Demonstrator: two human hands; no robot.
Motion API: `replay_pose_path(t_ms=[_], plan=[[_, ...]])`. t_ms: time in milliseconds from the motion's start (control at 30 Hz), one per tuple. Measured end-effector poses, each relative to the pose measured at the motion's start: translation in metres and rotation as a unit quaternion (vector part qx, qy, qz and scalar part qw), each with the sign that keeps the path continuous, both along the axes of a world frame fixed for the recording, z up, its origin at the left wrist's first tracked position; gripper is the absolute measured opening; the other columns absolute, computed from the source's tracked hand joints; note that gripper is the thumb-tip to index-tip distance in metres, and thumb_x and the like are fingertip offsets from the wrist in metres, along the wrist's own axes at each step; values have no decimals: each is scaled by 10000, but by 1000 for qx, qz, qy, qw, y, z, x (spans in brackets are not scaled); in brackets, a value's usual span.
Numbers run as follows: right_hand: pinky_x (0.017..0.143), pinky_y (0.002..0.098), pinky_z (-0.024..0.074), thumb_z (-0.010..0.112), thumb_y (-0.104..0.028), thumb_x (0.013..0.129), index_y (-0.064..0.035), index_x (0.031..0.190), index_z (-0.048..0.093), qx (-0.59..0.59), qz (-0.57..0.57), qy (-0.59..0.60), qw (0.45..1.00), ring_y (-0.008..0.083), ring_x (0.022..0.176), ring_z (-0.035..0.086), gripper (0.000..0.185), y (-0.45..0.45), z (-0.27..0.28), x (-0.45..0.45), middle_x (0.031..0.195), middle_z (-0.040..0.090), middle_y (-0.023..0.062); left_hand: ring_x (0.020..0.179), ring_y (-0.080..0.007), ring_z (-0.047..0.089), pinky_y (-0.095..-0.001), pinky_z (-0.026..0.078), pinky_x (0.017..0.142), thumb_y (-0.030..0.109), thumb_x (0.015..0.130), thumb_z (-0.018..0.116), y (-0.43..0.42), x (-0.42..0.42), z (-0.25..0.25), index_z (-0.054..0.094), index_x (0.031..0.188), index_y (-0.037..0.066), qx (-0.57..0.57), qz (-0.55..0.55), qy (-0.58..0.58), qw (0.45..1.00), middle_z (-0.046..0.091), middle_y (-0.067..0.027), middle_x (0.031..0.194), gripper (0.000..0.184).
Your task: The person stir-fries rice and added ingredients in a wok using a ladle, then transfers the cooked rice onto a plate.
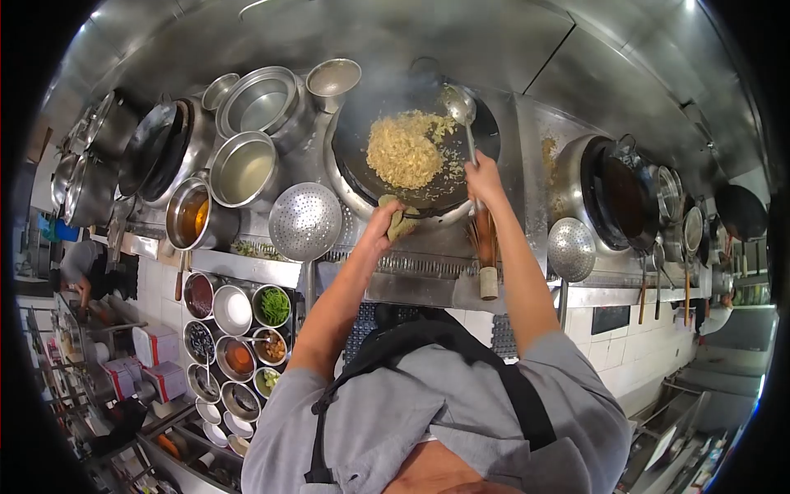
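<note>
Steel kitchen range (527, 165), tiled wall (609, 354), round pots (244, 169)

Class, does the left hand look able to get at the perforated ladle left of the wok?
Probably yes: the perforated ladle lies near the left hand and nothing visible blocks the way, though the hand would likely have to release the cloth.

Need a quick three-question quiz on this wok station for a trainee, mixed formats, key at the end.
1. What does the right hand grip?
a) a cleaver
b) a ladle
c) a whisk

2. True or false: the heaped food lies in the wok, to the left of the ladle's bowl.

3. Fill in: at the near rim of the wok, the left hand holds a ____.

Key: 1 b; 2 true; 3 cloth.
</note>
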State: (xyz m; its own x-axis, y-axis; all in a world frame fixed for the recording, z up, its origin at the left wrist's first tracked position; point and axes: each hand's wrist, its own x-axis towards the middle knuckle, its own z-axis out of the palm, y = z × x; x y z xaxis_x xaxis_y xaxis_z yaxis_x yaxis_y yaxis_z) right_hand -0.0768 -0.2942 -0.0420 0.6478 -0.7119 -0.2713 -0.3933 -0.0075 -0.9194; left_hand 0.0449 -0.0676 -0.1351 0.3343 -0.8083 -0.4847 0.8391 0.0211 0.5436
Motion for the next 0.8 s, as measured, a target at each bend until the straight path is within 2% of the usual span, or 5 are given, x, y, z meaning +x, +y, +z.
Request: replay_pose_path(t_ms=[167, 200, 300, 500, 800], plan=[[471, 384, 507, 538, -114, 969, -50, 1529, 373, -58, 219, 74, 971, 228, 471, 593, 587, 29, -6, 24, 664, 603, 112, 791, -291, 698, -422, 610, 640, 172, 897, 607, 0, 6, -10, 570, 1142, 27, 3, -14, 30, 999, 674, -148, 1017, 287], [684, 468, 549, 572, -109, 950, -61, 1527, 381, -390, 238, -89, 885, 374, 685, 686, 610, 30, -60, 5, 810, 689, 225, 826, -293, 703, -419, 611, 669, 198, 908, 608, -1, 10, -14, 568, 1167, 40, -1, -34, 28, 999, 675, -144, 1048, 306], [848, 552, 494, 546, -78, 948, -105, 1546, 339, -311, 289, 177, 888, 529, 960, 626, 633, 77, 22, -76, 1044, 642, 361, 741, -295, 700, -417, 603, 626, 181, 905, 604, 3, 5, 23, 583, 1116, 31, 23, -28, 42, 998, 673, -133, 952, 260], [775, 561, 500, 560, -107, 955, -94, 1555, 325, -325, 131, 134, 927, 532, 868, 632, 645, 122, -56, -142, 944, 657, 342, 673, -316, 674, -439, 581, 524, 73, 836, 593, -14, 6, -6, 550, 1038, -2, 23, -30, 79, 996, 632, -164, 891, 220], [636, 489, 517, 553, -98, 969, -52, 1559, 298, 12, 258, 135, 956, 423, 594, 608, 644, 132, 85, -154, 805, 631, 279, 782, -312, 714, -405, 584, 601, 94, 879, 597, 47, -21, 66, 577, 1089, 21, 32, -2, 57, 998, 676, -177, 972, 224]])
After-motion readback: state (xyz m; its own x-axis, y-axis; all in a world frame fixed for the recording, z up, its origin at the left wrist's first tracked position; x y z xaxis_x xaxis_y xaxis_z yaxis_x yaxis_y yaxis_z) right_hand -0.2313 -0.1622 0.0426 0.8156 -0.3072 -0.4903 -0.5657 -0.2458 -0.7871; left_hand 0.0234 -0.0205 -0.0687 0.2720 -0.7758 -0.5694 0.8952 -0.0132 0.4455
